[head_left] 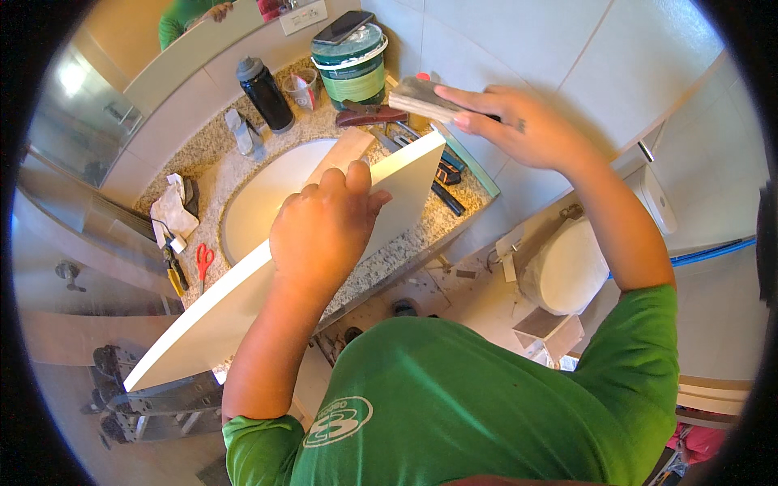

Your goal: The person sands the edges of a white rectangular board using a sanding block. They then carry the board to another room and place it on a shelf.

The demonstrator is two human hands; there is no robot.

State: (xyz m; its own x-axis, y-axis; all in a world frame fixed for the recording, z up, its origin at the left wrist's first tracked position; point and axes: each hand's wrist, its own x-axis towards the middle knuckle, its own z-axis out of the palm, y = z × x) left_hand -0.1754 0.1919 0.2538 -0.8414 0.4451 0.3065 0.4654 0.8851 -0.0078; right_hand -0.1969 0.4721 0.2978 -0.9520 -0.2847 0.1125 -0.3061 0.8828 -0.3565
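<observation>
A long white board (198,312) stands on edge, slanting across the front of the counter. My left hand (324,227) is closed over its upper edge near the middle, fingers wrapped over the far side. Beyond the board's far right end, my right hand (519,121) is raised, gripping a sanding block (425,101) of pale wood with a dark grey face. The block is apart from the board. Under the board, a piece of wood (344,154) lies across the sink basin (251,198), partly hidden by my left hand.
On the granite counter (212,223) are a black bottle (266,95), a green bucket (350,73) with a phone (344,27) on its lid, red scissors (204,259) and several tools at the right. A toilet (567,263) stands right, with debris on the floor.
</observation>
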